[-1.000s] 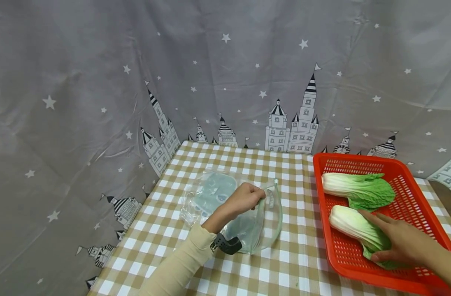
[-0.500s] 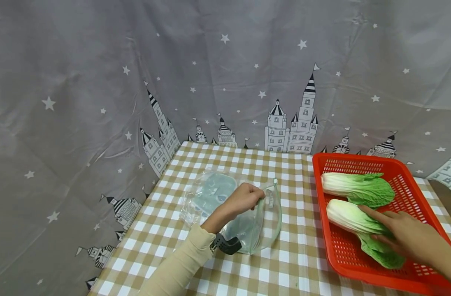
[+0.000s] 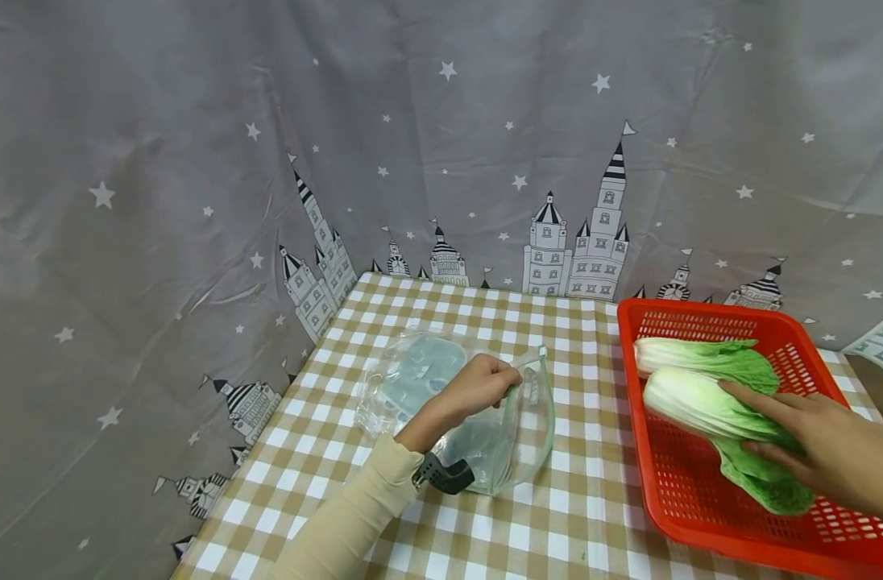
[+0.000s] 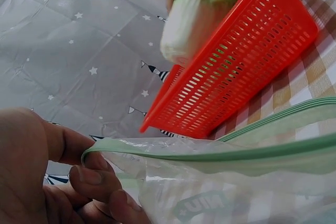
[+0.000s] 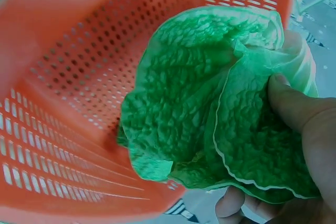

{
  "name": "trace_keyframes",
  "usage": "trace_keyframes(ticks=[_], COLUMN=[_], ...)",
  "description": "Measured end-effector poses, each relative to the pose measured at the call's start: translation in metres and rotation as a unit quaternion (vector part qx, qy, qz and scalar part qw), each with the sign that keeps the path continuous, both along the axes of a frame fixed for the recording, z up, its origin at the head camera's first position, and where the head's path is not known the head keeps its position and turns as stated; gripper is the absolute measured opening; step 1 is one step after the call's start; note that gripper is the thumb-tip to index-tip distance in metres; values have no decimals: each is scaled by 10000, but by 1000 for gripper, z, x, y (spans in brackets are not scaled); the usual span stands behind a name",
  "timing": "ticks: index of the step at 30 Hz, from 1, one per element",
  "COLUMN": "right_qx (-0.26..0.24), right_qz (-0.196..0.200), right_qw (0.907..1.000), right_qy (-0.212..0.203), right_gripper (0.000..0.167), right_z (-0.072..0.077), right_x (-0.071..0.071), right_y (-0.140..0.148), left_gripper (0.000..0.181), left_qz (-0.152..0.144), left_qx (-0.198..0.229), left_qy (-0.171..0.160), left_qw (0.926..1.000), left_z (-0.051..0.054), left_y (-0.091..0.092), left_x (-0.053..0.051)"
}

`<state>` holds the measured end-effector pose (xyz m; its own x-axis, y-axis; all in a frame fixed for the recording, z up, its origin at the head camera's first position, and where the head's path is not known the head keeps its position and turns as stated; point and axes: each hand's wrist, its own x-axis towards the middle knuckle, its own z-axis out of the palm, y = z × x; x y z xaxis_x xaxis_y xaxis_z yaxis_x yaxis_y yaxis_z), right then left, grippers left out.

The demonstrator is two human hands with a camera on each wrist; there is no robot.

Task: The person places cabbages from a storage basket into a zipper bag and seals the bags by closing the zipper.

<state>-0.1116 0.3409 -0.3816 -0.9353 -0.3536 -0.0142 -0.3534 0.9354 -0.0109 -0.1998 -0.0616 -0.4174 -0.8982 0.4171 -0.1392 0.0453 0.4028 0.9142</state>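
Observation:
My left hand (image 3: 480, 383) pinches the green-edged mouth of a clear zip bag (image 3: 534, 423), which lies on the table with its opening facing right. In the left wrist view, thumb and fingers hold one end of the green zip strip (image 4: 226, 156), and the mouth gapes. With my right hand (image 3: 829, 439) I grip a napa cabbage (image 3: 691, 403) around its leafy part, thumb on one side and fingers on the other. Its white base points left, raised over the red basket (image 3: 646, 475). A second napa cabbage (image 3: 749, 362) lies behind it in the basket, partly hidden.
A brown-and-white checked cloth (image 3: 572, 515) covers the table. Bag and basket stand apart, with a strip of cloth between them. Behind the table hangs a grey curtain (image 3: 412, 121) printed with castles and stars.
The right hand has tightened round the nearer cabbage and lifted it up from the basket floor; it now overlaps the other cabbage in view. The left hand and bag stay in place.

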Motion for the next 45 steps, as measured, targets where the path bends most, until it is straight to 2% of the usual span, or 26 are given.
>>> trace_keyframes(ticks=[4, 8, 12, 15, 19, 22, 26, 30, 37, 45], right_qx=[-146, -216, -374, -547, -864, -987, -868, -582, -96, -350], right_qz=[148, 143, 227, 408, 908, 1301, 1529, 1567, 1607, 1509], right_qw=[9995, 9994, 9990, 9977, 9919, 9856, 9837, 9859, 9869, 9878], right_qy=[249, 217, -1, -46, 215, 449, 378, 129, 99, 155], right_gripper=[94, 92, 89, 86, 82, 77, 69, 67, 65, 56], right_z=[9, 18, 27, 32, 36, 36, 35, 33, 25, 16], right_x=[0, 1, 3, 4, 4, 1, -6, -13, -22, -34], right_y=[-3, -13, -30, -47, -72, -91, -116, -139, -168, -185], left_gripper=[39, 39, 39, 40, 40, 40, 38, 36, 37, 36], left_qz=[2, -36, -86, -78, -153, -197, -133, -99, -246, -363], left_qx=[8, 37, 0, 18, 191, 272, 229, 170, 231, 356], left_qy=[-17, -44, -47, -41, -68, -62, 22, 139, 237, 329], left_qw=[10000, 10000, 10000, 10000, 9997, 9994, 9996, 9997, 9991, 9982], left_z=[0, -1, 0, 2, 2, 1, 4, 7, 14, 20], left_y=[1, 1, -1, -2, -4, -3, -3, -1, 3, 7], left_x=[0, 0, 0, 1, 1, 1, 3, 5, 10, 15])
